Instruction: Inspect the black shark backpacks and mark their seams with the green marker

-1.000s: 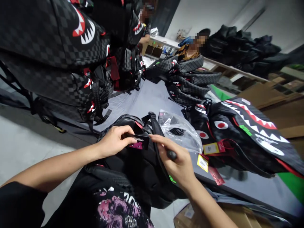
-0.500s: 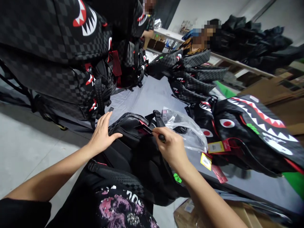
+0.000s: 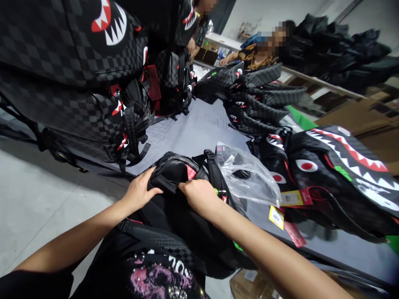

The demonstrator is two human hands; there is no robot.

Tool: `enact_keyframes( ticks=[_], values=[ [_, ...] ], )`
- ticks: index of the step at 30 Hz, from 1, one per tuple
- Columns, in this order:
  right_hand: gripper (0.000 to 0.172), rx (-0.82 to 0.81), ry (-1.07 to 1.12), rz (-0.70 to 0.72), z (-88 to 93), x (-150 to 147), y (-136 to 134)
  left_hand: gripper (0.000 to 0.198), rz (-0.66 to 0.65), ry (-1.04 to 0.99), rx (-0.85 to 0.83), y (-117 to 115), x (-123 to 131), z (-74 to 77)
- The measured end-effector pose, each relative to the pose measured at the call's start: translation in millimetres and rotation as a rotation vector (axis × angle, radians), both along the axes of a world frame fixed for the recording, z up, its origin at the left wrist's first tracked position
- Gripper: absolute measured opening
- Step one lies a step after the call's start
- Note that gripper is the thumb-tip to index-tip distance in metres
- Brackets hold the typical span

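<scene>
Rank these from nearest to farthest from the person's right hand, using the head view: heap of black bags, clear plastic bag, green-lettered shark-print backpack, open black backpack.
From the right hand:
1. Open black backpack: directly under it.
2. Clear plastic bag: just to its right.
3. Green-lettered shark-print backpack: farther right.
4. Heap of black bags: background, upper right.

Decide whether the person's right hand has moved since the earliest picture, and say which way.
Yes. Judged against the clear plastic bag, the right hand has moved left, farther from it.

Black backpack (image 3: 187, 226), black-and-grey checkered bags (image 3: 84, 112)
</scene>
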State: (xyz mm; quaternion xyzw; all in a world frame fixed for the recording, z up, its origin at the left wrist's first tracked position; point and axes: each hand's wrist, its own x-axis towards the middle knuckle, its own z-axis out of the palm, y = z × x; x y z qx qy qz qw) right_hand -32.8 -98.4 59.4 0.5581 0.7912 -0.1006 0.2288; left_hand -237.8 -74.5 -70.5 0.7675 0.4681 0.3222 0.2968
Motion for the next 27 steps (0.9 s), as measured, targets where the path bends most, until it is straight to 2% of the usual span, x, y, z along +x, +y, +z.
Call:
enact_keyframes(
  ticks=[3, 5, 9, 12, 17, 23, 27],
  values=[
    [0.031, 0.016, -0.049, 0.014, 8.2, -6.1, 1.1, 0.075, -0.008, -0.003, -0.005, 1.2, 0.5, -2.7],
    [0.034, 0.068, -0.042, -0.028, 9.5, -10.2, 4.3, 0.076, -0.019, -0.014, -0.004, 1.2, 1.4, -3.3],
    [0.027, 0.135, 0.234, -0.113, -2.6, -20.1, 23.6, 0.076, -0.02, -0.014, -0.038, 2.1, 3.9, -4.1],
    [0.02, 0.11, 0.375, -0.057, -10.5, -28.8, 41.0, 0.077, -0.017, -0.015, -0.06, 3.9, 4.1, -4.7],
    [0.026, 0.06, 0.312, 0.033, -4.6, -34.5, 49.4, 0.077, -0.025, -0.034, -0.072, 4.4, 2.0, -1.8],
    [0.029, 0.048, 0.253, 0.003, 0.8, -29.3, 46.6, 0.077, -0.023, -0.027, -0.067, 2.4, 3.6, -0.1],
    [0.025, 0.011, 0.234, 0.006, 1.4, -29.0, 49.2, 0.077, -0.023, -0.006, -0.057, 2.5, 4.1, -2.4]
  ],
)
